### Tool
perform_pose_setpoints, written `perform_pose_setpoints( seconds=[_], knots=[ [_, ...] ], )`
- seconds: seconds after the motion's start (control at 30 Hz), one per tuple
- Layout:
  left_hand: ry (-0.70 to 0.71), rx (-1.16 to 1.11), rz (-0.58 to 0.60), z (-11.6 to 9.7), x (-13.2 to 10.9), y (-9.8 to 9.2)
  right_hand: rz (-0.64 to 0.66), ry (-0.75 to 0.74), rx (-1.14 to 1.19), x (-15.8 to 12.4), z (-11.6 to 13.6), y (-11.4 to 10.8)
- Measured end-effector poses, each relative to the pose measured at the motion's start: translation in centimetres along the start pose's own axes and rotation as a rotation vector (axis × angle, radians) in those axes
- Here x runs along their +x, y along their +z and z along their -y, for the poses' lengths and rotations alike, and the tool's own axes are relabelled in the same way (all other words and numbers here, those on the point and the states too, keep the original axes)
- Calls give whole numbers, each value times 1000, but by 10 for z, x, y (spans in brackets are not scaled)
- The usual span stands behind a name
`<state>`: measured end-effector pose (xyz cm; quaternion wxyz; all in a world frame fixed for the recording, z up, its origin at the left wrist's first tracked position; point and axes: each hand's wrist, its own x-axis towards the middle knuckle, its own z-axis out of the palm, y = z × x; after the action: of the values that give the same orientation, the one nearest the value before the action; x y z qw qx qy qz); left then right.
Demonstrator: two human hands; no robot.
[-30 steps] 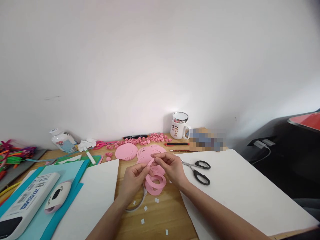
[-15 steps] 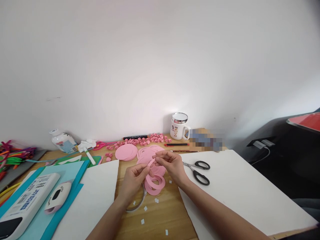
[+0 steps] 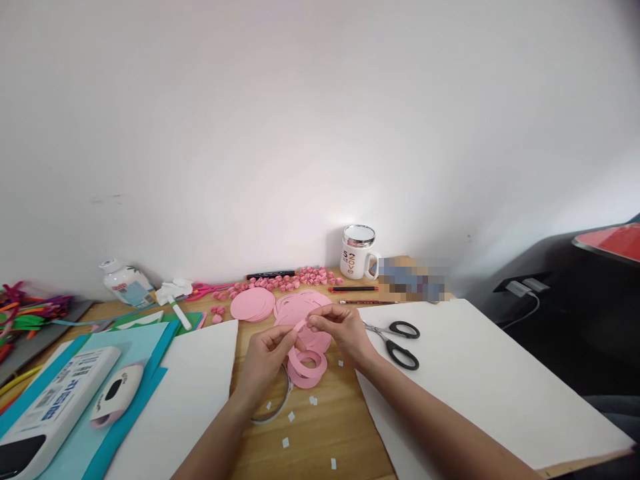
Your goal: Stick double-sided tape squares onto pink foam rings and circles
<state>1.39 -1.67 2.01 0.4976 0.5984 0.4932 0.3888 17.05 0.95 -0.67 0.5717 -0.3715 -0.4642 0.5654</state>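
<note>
A pink paper spiral strip (image 3: 299, 371) hangs in loose curls beneath my hands. My left hand (image 3: 263, 360) pinches the strip between thumb and fingertips. Close beside it, my right hand (image 3: 345, 331) pinches the upper end, where any rolled part is hidden by the fingers. Behind and under the hands lie pink paper circles (image 3: 295, 305), with another neat stack of pink discs (image 3: 253, 305) to their left. A roll of tape (image 3: 286, 402) rests on the table, partly covered by my left hand.
Black-handled scissors (image 3: 403, 355) lie on a white sheet (image 3: 475, 380) at the right. Small pink paper rosettes (image 3: 313, 275) line the wall near a white mug (image 3: 354, 257). White paper bits (image 3: 285, 443) dot the wooden table (image 3: 325, 427). A long white box (image 3: 60, 407) sits left.
The dangling curls of the strip have shifted slightly left. My right hand has dipped a little, and both hands keep their pinch on the strip.
</note>
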Motion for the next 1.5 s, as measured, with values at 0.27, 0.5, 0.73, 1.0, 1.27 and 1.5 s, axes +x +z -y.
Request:
perform_pose_setpoints(
  seconds=[0.27, 0.5, 0.73, 1.0, 1.27, 1.5],
  knots=[
    [-21, -22, -35, 1, 1, 0, 23, 69, 31, 0, 2, 1],
    [7, -20, -20, -2, 0, 2, 24, 78, 63, -1, 3, 1],
    [-6, -15, -12, -1, 0, 2, 22, 67, 52, -1, 1, 0],
    [-15, -31, -56, 2, 2, 1, 61, 93, 20, 1, -1, -3],
    [2, -5, -30, 0, 1, 1, 51, 79, 68, 1, -1, -1],
    [-2, -47, 20, -1, -1, 2, 18, 53, 53, 1, 2, 0]
  ],
)
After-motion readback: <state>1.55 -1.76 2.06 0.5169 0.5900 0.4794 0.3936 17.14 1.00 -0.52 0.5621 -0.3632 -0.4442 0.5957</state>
